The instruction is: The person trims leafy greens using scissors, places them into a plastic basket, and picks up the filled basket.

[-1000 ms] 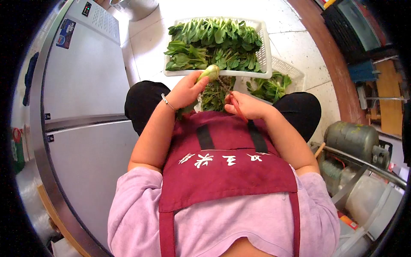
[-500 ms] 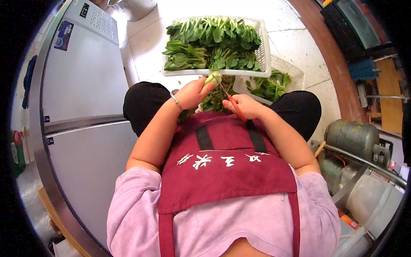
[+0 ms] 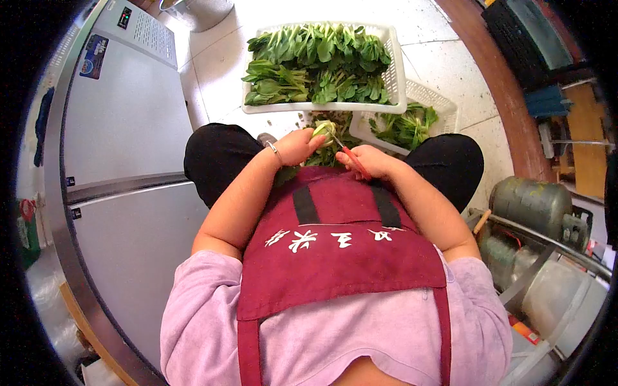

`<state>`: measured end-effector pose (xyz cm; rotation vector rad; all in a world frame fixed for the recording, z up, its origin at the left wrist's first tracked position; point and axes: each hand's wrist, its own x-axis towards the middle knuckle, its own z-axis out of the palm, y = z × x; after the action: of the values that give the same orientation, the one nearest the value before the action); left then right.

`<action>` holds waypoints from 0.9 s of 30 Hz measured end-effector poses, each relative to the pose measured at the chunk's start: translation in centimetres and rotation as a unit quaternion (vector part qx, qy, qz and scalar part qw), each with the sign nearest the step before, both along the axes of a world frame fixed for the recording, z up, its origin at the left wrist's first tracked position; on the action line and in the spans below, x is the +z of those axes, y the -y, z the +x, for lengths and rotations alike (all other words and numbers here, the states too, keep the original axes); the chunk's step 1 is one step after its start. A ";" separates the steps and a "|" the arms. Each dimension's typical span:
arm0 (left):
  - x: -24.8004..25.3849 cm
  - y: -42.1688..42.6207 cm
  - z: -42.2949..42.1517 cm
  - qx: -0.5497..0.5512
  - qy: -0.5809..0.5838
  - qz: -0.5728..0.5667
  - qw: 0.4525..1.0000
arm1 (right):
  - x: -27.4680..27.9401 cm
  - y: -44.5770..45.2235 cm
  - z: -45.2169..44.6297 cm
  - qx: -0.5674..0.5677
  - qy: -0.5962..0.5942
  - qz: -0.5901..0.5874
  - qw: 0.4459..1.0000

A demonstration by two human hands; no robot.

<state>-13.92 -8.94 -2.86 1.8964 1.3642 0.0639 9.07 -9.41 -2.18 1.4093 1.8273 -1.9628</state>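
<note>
My left hand (image 3: 297,147) is closed around a head of bok choy (image 3: 325,128), its pale base pointing up and away from me. In my right hand (image 3: 374,161) is a small knife (image 3: 355,160) with a red handle; its thin blade reaches to the bok choy's base. Whether the edge is cutting in cannot be made out. Below both hands lies a heap of loose leaves (image 3: 326,156), partly hidden by my hands and apron. Just beyond, a white plastic basket (image 3: 322,108) holds rows of leafy greens (image 3: 322,48).
A second white basket (image 3: 448,106) with some greens (image 3: 412,124) stands to the right, partly under the first. A grey fridge (image 3: 129,116) rises on my left. A metal pot (image 3: 203,14) is at the back. On the right are a gas cylinder (image 3: 531,202) and a metal rail.
My left hand has come slightly down toward me with the bok choy. The knife in my right hand stays against the base, its handle tilted a little flatter.
</note>
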 end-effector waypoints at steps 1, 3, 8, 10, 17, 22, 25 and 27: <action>0.4 0.0 0.2 -0.001 0.000 0.000 1.000 | -0.5 0.0 0.2 -0.001 0.000 0.000 1.000; 1.3 -0.1 0.4 0.030 0.022 -0.071 0.997 | -1.5 0.0 0.3 -0.008 -0.009 0.000 1.000; 1.0 -0.3 -0.5 0.050 0.058 -0.068 0.995 | -2.5 0.1 0.7 -0.019 -0.007 0.032 0.999; 2.2 -0.4 -0.6 0.140 0.145 -0.136 0.970 | -2.8 -0.2 1.2 -0.021 0.002 0.067 0.998; 4.4 -0.8 -1.8 0.256 0.660 -0.227 0.669 | -3.7 -0.6 1.5 -0.119 -0.077 -0.006 0.990; 5.9 -0.5 -1.2 0.233 0.773 -0.250 0.535 | -4.0 -0.6 1.3 -0.139 -0.076 -0.021 0.987; 6.7 -0.5 -0.9 0.159 0.805 -0.267 0.506 | -4.0 -0.6 1.3 -0.126 -0.067 0.001 0.990; 7.6 0.0 -0.5 0.211 0.797 -0.251 0.507 | -3.8 -0.5 1.1 -0.116 -0.061 0.015 0.991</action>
<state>-14.47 -8.91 4.73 0.3149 0.2653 1.1885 10.18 -8.87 -5.96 1.6112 1.8204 -2.1842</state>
